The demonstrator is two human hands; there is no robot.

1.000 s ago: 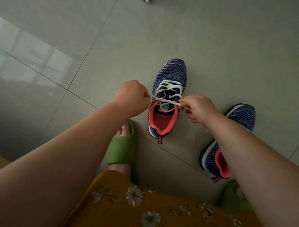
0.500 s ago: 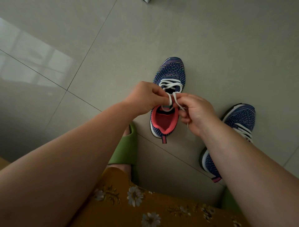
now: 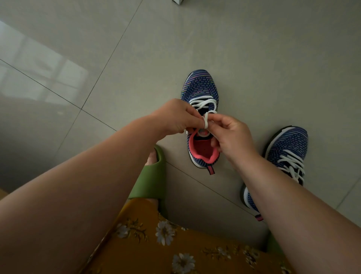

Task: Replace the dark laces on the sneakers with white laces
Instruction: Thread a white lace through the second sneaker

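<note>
Both hands, left hand (image 3: 175, 117) and right hand (image 3: 232, 135), pinch the flat white lace (image 3: 205, 119) over the blue knit sneaker (image 3: 201, 88); loosened fingers could let the half-formed knot slip undone.

You are looking down at a floor (image 3: 254, 48) of large, glossy grey-green tiles, split by thin dark grout lines (image 3: 109, 56) that run diagonally and cross at the left. A pale reflection of a window (image 3: 39, 64), with its frame bars showing, shines on the tiles at the upper left. The lower left falls into shadow. A small white object (image 3: 178, 1) is cut off at the top edge.
</note>
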